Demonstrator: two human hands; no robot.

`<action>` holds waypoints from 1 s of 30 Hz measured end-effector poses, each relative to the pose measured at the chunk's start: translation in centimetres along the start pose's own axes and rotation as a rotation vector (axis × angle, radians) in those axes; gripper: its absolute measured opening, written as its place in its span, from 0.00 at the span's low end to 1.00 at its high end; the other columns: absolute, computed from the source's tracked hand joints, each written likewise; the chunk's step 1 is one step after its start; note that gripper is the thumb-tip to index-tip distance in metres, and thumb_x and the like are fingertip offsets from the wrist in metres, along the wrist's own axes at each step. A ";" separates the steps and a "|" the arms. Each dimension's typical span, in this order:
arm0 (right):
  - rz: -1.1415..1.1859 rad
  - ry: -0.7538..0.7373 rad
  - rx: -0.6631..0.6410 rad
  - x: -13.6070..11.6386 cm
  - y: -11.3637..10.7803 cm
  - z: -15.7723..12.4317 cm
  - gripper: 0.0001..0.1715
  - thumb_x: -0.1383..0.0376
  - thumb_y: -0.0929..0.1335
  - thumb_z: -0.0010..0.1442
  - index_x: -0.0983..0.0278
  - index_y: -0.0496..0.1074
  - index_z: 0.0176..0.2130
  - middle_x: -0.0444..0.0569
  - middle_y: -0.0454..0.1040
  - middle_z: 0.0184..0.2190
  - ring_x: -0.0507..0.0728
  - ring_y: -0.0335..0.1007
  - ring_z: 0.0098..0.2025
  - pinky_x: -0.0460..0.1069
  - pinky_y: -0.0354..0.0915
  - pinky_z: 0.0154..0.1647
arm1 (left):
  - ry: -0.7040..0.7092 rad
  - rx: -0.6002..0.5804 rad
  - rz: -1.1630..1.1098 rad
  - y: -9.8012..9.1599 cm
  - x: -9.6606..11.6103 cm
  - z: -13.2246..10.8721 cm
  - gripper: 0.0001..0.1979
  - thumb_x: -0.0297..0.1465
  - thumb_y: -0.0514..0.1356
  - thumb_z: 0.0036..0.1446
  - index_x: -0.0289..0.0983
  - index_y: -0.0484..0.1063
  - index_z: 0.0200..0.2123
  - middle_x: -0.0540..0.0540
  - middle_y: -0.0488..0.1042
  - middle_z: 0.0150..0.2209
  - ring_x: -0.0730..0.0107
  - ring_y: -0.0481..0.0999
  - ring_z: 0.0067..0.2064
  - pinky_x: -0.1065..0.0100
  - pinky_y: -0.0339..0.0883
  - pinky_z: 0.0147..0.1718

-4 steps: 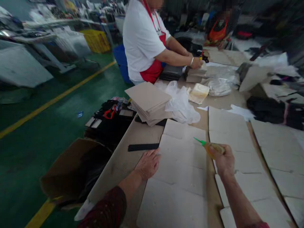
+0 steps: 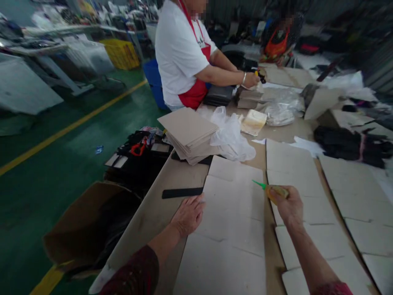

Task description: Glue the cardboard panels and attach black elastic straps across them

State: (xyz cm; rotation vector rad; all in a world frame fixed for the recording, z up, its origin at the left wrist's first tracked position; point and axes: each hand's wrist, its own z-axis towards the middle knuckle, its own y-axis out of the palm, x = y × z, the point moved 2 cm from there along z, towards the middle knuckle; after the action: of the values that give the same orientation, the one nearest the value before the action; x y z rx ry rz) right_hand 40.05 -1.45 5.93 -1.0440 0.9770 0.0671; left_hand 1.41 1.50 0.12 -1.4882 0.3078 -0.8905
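Observation:
My right hand [image 2: 290, 207] is wrapped round a yellowish squeeze bottle [image 2: 276, 192] with a thin green nozzle [image 2: 259, 184]. The nozzle points left, over the right side of a row of overlapping pale grey boards [image 2: 233, 229]; whether it touches them I cannot tell. Flat at the left edge of this row lies my left hand [image 2: 188, 215], its fingers stretched out and holding nothing. Just beyond those fingertips is a flat black strip [image 2: 181, 192] on the table [image 2: 156, 221].
Stacked boards [image 2: 188, 131] and crumpled clear plastic [image 2: 231, 135] stand ahead. More board rows [image 2: 290, 164] lie to the right. An open cardboard box [image 2: 73, 225] is on the floor at left. A co-worker in a red apron [image 2: 195, 94] works across the table; another sits farther back.
The whole scene has shifted slightly left in view. Against the boards, the bottle and its nozzle have moved a little to the right. My left hand stays at the row's edge.

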 end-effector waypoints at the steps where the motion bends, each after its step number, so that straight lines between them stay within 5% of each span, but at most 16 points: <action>1: -0.026 0.000 -0.008 0.0 0.1 0.3 0.22 0.47 0.70 0.51 0.61 0.72 0.36 0.47 0.73 0.34 0.60 0.67 0.36 0.55 0.61 0.38 | 0.005 0.003 0.002 0.0 0.0 0.0 0.19 0.27 0.55 0.62 0.39 0.69 0.56 0.41 0.62 0.67 0.54 0.64 0.62 0.50 0.60 0.59; 9: -0.201 -0.130 -0.107 -1.6 1.3 1.6 0.21 0.45 0.67 0.56 0.59 0.70 0.36 0.46 0.69 0.37 0.57 0.64 0.36 0.52 0.59 0.36 | 0.010 0.013 -0.004 -0.1 0.0 0.2 0.20 0.25 0.55 0.60 0.39 0.69 0.56 0.41 0.62 0.67 0.55 0.64 0.62 0.50 0.61 0.58; 19: -0.493 -0.193 -0.240 -4.2 0.2 2.7 0.13 0.51 0.65 0.63 0.57 0.69 0.39 0.44 0.67 0.42 0.53 0.62 0.32 0.49 0.50 0.28 | 0.017 0.008 0.014 0.2 -0.1 0.2 0.20 0.25 0.55 0.60 0.39 0.69 0.56 0.41 0.61 0.68 0.54 0.64 0.62 0.50 0.60 0.58; 30: -0.280 -0.218 -0.280 -3.3 0.1 3.3 0.16 0.49 0.67 0.57 0.58 0.69 0.33 0.43 0.68 0.37 0.55 0.65 0.35 0.51 0.56 0.33 | 0.020 0.013 0.030 0.1 -0.1 0.3 0.19 0.25 0.54 0.61 0.38 0.69 0.56 0.40 0.62 0.67 0.55 0.64 0.61 0.50 0.61 0.58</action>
State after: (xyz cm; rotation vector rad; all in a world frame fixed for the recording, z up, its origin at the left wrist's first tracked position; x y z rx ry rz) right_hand 40.12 2.32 8.67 -1.3915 0.6276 0.0858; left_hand 1.57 1.74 0.02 -1.4597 0.3370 -0.8821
